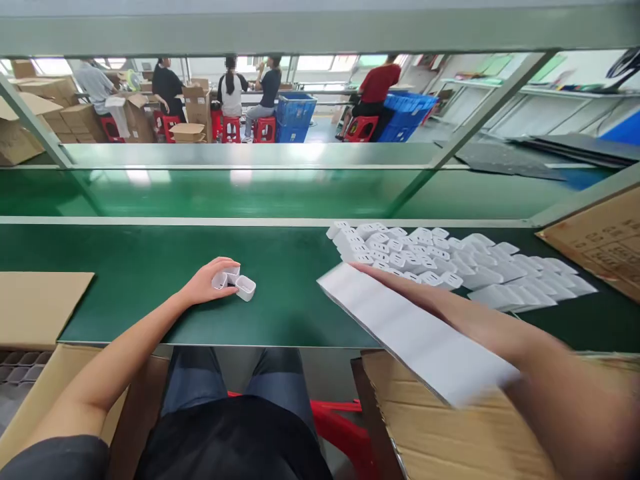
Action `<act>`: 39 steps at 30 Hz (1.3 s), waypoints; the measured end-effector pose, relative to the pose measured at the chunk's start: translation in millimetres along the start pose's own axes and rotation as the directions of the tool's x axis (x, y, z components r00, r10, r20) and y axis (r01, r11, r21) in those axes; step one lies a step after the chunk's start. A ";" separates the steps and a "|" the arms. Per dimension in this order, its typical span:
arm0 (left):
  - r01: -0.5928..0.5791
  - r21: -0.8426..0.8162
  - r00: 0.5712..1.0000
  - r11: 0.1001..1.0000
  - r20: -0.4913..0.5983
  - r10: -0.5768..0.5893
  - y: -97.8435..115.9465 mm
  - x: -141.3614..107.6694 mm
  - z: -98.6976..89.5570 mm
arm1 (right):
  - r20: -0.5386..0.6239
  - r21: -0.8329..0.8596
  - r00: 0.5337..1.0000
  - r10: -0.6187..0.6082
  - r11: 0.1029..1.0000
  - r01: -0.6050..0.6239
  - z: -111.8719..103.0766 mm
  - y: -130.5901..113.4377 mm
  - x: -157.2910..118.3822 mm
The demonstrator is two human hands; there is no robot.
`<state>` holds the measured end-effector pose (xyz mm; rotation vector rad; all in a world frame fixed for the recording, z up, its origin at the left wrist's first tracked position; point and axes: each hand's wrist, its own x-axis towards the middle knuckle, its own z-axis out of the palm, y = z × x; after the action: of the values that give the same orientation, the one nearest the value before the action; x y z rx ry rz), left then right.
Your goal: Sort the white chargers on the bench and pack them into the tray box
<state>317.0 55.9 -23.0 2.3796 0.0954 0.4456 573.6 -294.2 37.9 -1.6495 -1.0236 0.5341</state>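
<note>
Left hand (pixel 209 283) curled round white cups (pixel 245 288) on the green surface (pixel 285 313).
Right hand (pixel 393 281) (partly hidden) grips a long white carton (pixel 400 333); swung wide, it could topple the white pieces (pixel 425 257) nearby.

Carton (pixel 575 230), blurred lettering (pixel 613 245), nothing legible

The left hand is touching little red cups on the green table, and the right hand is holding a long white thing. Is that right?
Not quite: the cups are white, not red, as the head view shows. The left hand is touching them on the green table, and the right hand is holding a long white thing.
</note>
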 end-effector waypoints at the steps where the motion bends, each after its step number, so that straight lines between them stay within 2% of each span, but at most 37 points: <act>1: 0.003 -0.005 1.000 1.000 -0.007 -0.003 -4.1 -0.5 -3.4 | 0.209 0.010 0.974 0.083 0.996 -0.087 17.0 -7.2 28.6; 2: 0.012 -0.007 1.000 1.000 -0.006 -0.012 -8.3 -0.9 -7.4 | 0.275 0.078 0.955 0.110 0.988 -0.136 37.9 -11.4 58.5; 3: 0.023 -0.004 1.000 1.000 0.003 -0.023 -12.6 -1.2 -11.9 | 0.281 0.203 0.956 0.086 0.968 -0.147 61.8 -12.5 87.8; 5: 0.052 0.002 0.998 0.999 0.031 -0.052 -21.2 -1.5 -22.3 | 0.263 0.487 0.964 0.040 0.857 -0.169 113.7 -5.7 138.3; 6: 0.070 -0.004 0.997 0.998 0.042 -0.070 -25.7 -1.5 -27.9 | 0.275 0.516 0.961 0.026 0.839 -0.170 138.5 0.7 157.7; 9: 0.116 -0.048 0.992 0.992 0.046 -0.114 -40.0 0.4 -45.0 | 0.295 0.618 0.955 -0.031 0.769 -0.166 194.5 22.1 192.4; 11: 0.135 -0.093 0.991 0.986 0.018 -0.134 -48.9 4.8 -55.2 | 0.308 0.687 0.950 -0.047 0.702 -0.188 212.7 32.9 201.6; 14: 0.141 -0.110 0.985 0.984 -0.086 -0.151 -55.3 22.7 -66.2 | 0.348 0.728 0.936 -0.046 0.643 -0.238 218.8 42.4 205.7; 16: 0.086 -0.023 0.989 0.996 -0.121 -0.088 -52.5 44.8 -68.2 | 0.355 0.744 0.933 -0.057 0.622 -0.245 217.1 46.3 205.8; 19: -0.105 0.116 0.994 0.988 0.013 0.104 -40.8 88.1 -61.2 | 0.313 0.765 0.949 -0.039 0.603 -0.227 215.1 51.1 204.3; 21: -0.225 0.152 0.970 0.962 0.126 0.207 -33.6 115.4 -52.2 | 0.276 0.789 0.961 -0.007 0.573 -0.222 215.4 53.4 203.2; 24: -0.296 0.227 0.948 0.928 0.188 0.256 -31.4 142.2 -40.2 | 0.237 0.841 0.971 -0.005 0.502 -0.203 217.3 53.7 203.3; 28: -0.231 0.339 0.968 0.912 0.175 0.180 -42.7 150.9 -33.8 | 0.222 0.864 0.975 -0.017 0.467 -0.189 220.5 47.3 207.6; 32: -0.148 0.403 0.980 0.903 0.180 0.080 -53.4 146.3 -38.2 | 0.271 0.822 0.962 0.026 0.514 -0.245 223.4 41.8 210.4; 35: -0.104 0.438 0.980 0.893 0.198 0.017 -60.3 143.5 -52.6 | 0.285 0.776 0.955 0.081 0.565 -0.279 224.4 45.3 211.1; 39: 0.039 0.520 0.974 0.853 0.170 -0.148 -74.7 134.6 -82.6 | 0.142 0.792 0.971 0.192 0.566 -0.228 224.6 54.9 220.5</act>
<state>419.0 189.7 24.1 2.9190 0.2653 0.1283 537.1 9.6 -54.1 -0.9141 -0.4536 1.0254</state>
